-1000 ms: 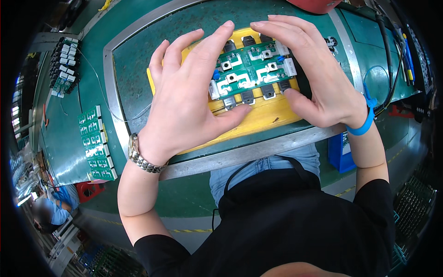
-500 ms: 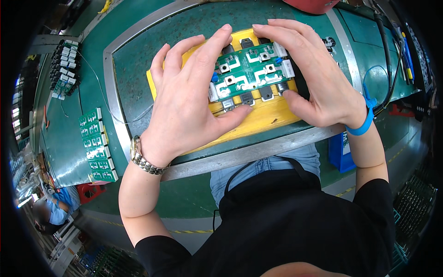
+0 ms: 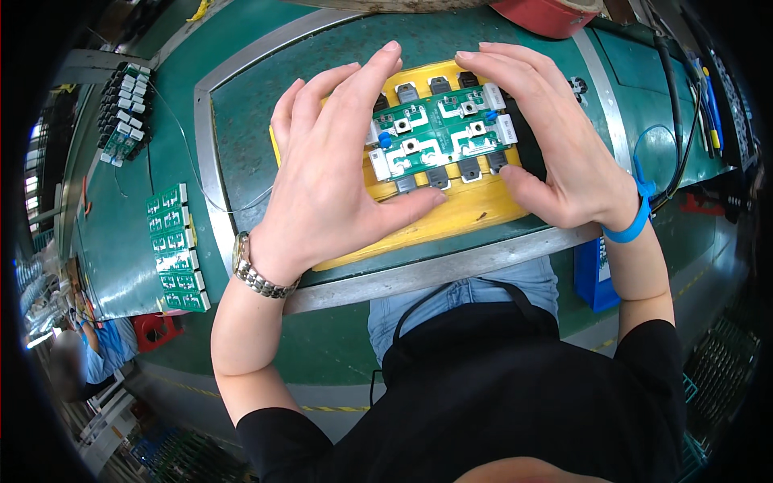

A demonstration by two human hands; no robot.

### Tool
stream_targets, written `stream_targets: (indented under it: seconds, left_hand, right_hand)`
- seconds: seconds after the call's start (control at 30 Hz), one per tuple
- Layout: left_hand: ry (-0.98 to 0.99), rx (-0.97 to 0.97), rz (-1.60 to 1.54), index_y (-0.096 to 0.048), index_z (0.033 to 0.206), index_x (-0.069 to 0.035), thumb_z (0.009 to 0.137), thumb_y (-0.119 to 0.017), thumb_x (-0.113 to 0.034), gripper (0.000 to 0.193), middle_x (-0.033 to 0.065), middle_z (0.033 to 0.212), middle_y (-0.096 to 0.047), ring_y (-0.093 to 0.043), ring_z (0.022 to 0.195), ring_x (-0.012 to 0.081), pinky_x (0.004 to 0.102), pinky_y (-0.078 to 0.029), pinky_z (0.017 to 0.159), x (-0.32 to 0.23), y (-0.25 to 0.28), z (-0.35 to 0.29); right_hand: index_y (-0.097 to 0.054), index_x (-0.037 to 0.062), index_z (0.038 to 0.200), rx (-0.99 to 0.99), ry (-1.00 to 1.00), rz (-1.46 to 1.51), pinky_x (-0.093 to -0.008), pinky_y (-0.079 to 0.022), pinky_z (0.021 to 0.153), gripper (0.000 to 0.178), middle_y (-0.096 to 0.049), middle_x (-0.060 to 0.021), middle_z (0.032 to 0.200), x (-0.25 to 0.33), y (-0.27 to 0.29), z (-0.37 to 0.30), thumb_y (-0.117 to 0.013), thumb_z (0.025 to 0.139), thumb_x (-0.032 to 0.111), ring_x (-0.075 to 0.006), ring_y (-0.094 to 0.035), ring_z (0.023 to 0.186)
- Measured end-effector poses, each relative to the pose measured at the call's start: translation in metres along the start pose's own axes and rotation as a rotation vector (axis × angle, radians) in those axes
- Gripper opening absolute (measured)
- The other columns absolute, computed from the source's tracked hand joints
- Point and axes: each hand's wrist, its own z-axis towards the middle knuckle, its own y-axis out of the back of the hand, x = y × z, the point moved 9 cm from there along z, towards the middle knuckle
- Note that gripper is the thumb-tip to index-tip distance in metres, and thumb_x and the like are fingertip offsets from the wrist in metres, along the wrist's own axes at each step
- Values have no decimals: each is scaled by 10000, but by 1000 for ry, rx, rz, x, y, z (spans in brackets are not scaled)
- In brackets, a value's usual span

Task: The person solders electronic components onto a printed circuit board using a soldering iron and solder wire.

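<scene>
On the yellow block [image 3: 483, 211]: a green circuit board [image 3: 439, 129], its right end set slightly farther from the person than its left.
Board edges: black components [image 3: 470, 169] stick out along both long sides; white blocks [image 3: 378, 164] sit at the ends, and small blue parts [image 3: 385, 140] near them.
Left hand [image 3: 326, 169]: arched around the board's left end, thumb and fingers wide apart, thumb tip just beside the near row; whether it touches, I cannot tell.
Right hand [image 3: 560, 149]: curved around the right end, thumb and fingers wide, thumb tip at the last near component; pressure cannot be told.
Wrists: metal watch [image 3: 262, 275] on the left, blue band [image 3: 632, 224] on the right.
Around the block: a metal frame [image 3: 403, 278] set on the green bench [image 3: 113, 241].
Bench, left: a column of green boards [image 3: 175, 249], with a black-and-white component cluster [image 3: 125, 113] beyond.
Far edge: a red rounded object [image 3: 551, 16].
</scene>
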Motion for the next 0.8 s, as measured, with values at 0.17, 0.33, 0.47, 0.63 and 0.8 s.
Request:
stream_targets:
  seconds: [0.17,0.33,0.47,0.63,0.8]
  left_hand:
    - [6,-69,22,-269,1432,-52,622,-793,-304,997,105,1340,-489,-401,1237,280,413,-216,1061,9,12,-6]
    - [88,-588,-150,-397,1332,1,806,-710,-196,643,158,1228,-548,-530,1108,269,334,-405,958,46,80,-28]
    - [356,-265,0,-624,1035,-40,849,-644,-160,222,108,985,-641,-587,965,227,327,-455,827,63,98,-50]
    - [292,181,249,-606,890,-35,761,-650,-102,151,126,920,-605,-539,899,332,407,-437,795,64,74,-90]
    - [267,35,272,-618,776,-24,722,-636,2,63,104,872,-621,-556,904,303,394,-441,797,56,76,-98]
  right_hand:
    - [-394,-15,1329,-10,38,-5,-446,-282,1078,760,-439,-192,1331,3,-1,4,-538,600,140,-381,-365,1266]
    - [-449,22,1297,-211,102,6,-413,-332,1026,667,-508,-170,1239,6,26,3,-564,649,133,-350,-445,1175]
    - [-434,-13,1304,-396,44,82,-371,-320,1033,568,-531,-146,1247,3,55,-10,-553,766,124,-263,-475,1176]
    - [-476,-5,1269,-590,-49,128,-304,-382,954,434,-581,-108,1167,5,105,-44,-537,844,56,-181,-534,1087]
    - [-487,-20,1250,-641,-428,1129,-256,-455,761,370,-578,-93,1072,-83,90,-84,-491,936,176,-146,-568,907]
